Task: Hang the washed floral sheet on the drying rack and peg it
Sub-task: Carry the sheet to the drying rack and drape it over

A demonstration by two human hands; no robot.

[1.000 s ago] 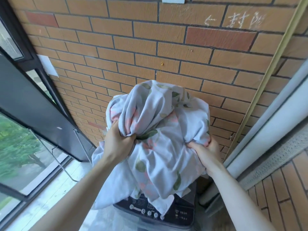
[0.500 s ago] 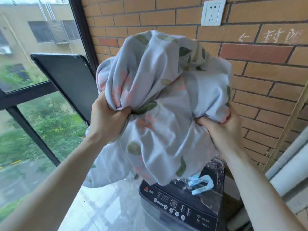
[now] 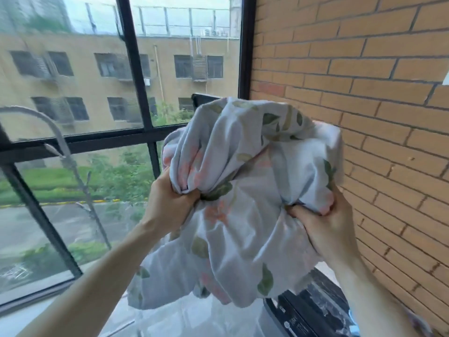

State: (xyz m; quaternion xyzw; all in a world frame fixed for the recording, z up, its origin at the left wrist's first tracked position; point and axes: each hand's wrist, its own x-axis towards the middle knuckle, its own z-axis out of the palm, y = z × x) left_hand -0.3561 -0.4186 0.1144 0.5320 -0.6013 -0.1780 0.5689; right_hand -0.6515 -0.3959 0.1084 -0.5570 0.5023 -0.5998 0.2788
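Brick wall [image 3: 364, 93] behind; both hands grip the bunched, wrinkled floral sheet [image 3: 243, 190].

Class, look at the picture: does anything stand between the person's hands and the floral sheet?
Nothing does. The left hand and right hand both grip the bunched floral sheet directly, bare skin on cloth.

Both forearms are showing bare from the lower frame edge up to the wrists, with no sleeve, watch, ring or glove covering the left hand [image 3: 167, 205] or the right hand [image 3: 328, 229], and slim tendons are standing out just behind each wrist.
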